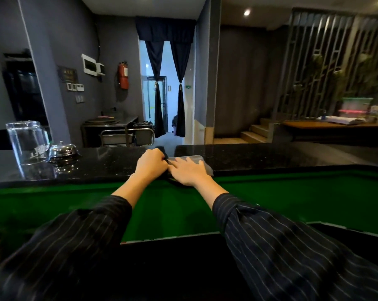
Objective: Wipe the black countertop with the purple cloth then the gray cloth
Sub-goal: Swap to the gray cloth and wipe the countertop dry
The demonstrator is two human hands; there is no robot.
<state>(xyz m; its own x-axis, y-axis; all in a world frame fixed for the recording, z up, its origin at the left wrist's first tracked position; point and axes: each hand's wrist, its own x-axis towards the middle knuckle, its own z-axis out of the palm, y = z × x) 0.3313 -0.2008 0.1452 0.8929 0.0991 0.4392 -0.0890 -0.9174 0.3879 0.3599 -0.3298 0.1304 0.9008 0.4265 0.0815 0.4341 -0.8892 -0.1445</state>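
The black speckled countertop (259, 155) runs across the middle of the view. On it, near its front edge, lies a folded gray cloth (202, 162). My right hand (189, 171) lies flat on this cloth with straight fingers. Just left of it my left hand (151, 165) is curled round a dark piece of cloth (163, 151) that pokes out above my knuckles. Its colour is too dark to tell. The two hands touch each other.
A clear glass pitcher (27, 141) and a chrome service bell (63, 151) stand on the counter's left part. A green felt surface (292, 198) lies below the counter's front edge. Beyond the counter are a metal cart (127, 135) and a curtained doorway.
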